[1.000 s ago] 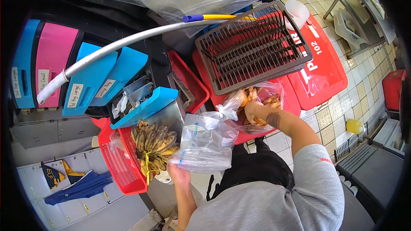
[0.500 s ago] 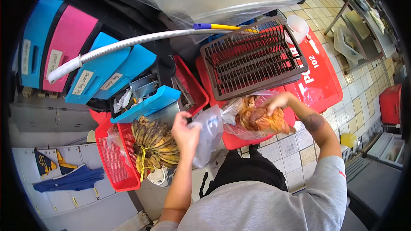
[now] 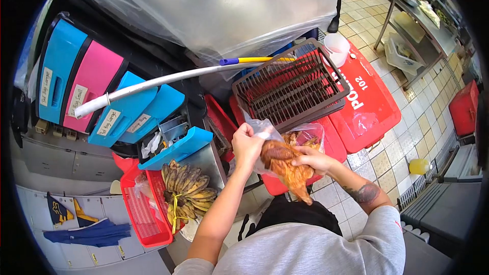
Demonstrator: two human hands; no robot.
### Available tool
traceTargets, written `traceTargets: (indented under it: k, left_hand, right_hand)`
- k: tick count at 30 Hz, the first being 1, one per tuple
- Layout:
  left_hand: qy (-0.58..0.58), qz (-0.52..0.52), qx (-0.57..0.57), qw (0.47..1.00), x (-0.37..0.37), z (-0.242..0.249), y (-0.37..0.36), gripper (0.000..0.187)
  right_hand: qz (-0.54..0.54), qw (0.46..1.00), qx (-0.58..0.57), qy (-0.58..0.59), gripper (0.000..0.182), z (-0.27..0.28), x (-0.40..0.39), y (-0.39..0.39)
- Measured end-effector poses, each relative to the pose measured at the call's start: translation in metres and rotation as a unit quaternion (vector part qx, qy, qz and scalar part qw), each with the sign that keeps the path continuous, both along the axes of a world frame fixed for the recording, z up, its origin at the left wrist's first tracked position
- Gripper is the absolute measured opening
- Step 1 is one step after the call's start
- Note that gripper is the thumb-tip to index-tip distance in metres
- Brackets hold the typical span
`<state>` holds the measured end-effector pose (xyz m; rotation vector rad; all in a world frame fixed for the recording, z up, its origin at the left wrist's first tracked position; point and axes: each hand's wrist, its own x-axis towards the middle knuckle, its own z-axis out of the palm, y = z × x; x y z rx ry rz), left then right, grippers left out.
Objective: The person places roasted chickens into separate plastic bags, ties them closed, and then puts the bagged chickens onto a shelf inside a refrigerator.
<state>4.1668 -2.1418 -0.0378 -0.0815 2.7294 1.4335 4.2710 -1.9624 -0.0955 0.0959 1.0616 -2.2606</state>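
Observation:
My left hand (image 3: pixel 247 148) is closed on the upper edge of a clear plastic bag (image 3: pixel 265 128). In my right hand (image 3: pixel 313 159) is a piece of browned roast chicken (image 3: pixel 286 169), gripped with the thumb on top. The chicken's upper end sits at the mouth of the plastic bag, and its narrow end points down toward my body. Behind it, an opened clear bag of more chicken (image 3: pixel 311 135) rests on a red lid.
A brown slotted crate (image 3: pixel 290 84) stands on the red cooler (image 3: pixel 364 117). Bananas (image 3: pixel 188 188) tied with yellow string lie by a red basket (image 3: pixel 145 214) at left. Blue and pink labelled drawers (image 3: pixel 91 89) stand beyond, with a white pole (image 3: pixel 168 81) across them.
My right hand has lifted a chicken piece out of the bag on the red lid and brought it nearer. My left hand has moved up and right with the plastic bag to meet it.

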Motion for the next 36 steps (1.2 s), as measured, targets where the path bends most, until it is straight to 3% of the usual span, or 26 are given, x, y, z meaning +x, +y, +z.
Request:
traceTargets:
  k: [2,3,6,8,11,14,16,17,20,21,24,25,28,31,32,33,36]
  left_hand:
    - [-0.023,-0.040,-0.103,0.994,0.006,0.011,-0.001,0.059]
    - [-0.039,-0.068,-0.139,0.987,0.007,0.010,-0.002,0.049]
    - [0.132,-0.135,-0.220,0.957,0.019,0.023,0.009,0.027]
    - [0.182,-0.197,-0.229,0.936,0.029,0.044,0.028,0.014]
    - [0.225,-0.327,-0.221,0.891,0.037,0.041,0.049,0.010]
    - [0.118,-0.448,-0.336,0.820,0.056,0.039,0.063,0.015]
    - [0.185,-0.453,-0.220,0.844,0.067,0.044,0.053,0.019]
    - [0.215,-0.453,-0.160,0.850,0.072,0.047,0.046,0.021]
    - [0.339,-0.389,-0.169,0.840,0.077,0.063,0.026,0.030]
    - [0.326,-0.371,-0.137,0.859,0.076,0.061,0.024,0.030]
    - [0.344,-0.308,-0.071,0.884,0.065,0.040,0.024,0.026]
    - [0.365,-0.308,-0.090,0.874,0.062,0.036,0.025,0.020]
    - [0.175,-0.365,0.008,0.914,0.058,0.003,0.017,0.018]
    - [0.091,-0.370,0.032,0.924,0.078,0.015,0.025,0.014]
    - [0.076,-0.371,0.044,0.924,0.084,0.016,0.029,0.015]
    - [0.103,-0.371,0.024,0.922,0.087,0.020,0.036,0.023]
    - [0.235,-0.332,-0.007,0.914,0.079,0.015,0.057,0.026]
  right_hand:
    - [-0.108,0.994,0.025,0.005,0.049,-0.001,0.002,-0.005]
    - [-0.149,0.988,0.049,0.012,0.048,0.000,0.003,-0.007]
    - [-0.225,0.967,0.115,0.033,0.046,-0.004,0.003,-0.014]
    - [-0.251,0.955,0.146,0.060,0.046,-0.006,0.001,-0.021]
    - [-0.235,0.967,0.097,0.036,0.039,-0.021,-0.001,-0.030]
    - [-0.251,0.967,-0.053,-0.012,0.038,-0.050,0.001,-0.039]
    - [-0.263,0.944,-0.189,-0.062,0.040,-0.065,0.002,-0.037]
    - [-0.281,0.947,-0.152,-0.018,0.053,-0.057,0.002,-0.034]
    - [-0.319,0.901,-0.290,-0.033,0.054,-0.034,0.003,-0.015]
    - [-0.295,0.906,-0.304,-0.022,0.058,-0.046,0.008,-0.006]
    - [-0.339,0.894,-0.294,-0.009,0.060,-0.040,0.008,0.007]
    - [-0.363,0.916,-0.169,0.037,0.063,-0.032,0.013,0.014]
    - [-0.394,0.870,-0.297,-0.009,0.066,-0.114,-0.003,0.014]
    - [-0.389,0.846,-0.361,-0.050,0.058,-0.044,0.009,0.016]
    - [-0.439,0.841,-0.304,-0.085,0.055,-0.031,0.007,0.011]
    - [-0.426,0.854,-0.286,-0.090,0.051,-0.033,0.008,0.011]
    - [-0.400,0.882,-0.227,-0.105,0.041,-0.047,0.020,0.019]
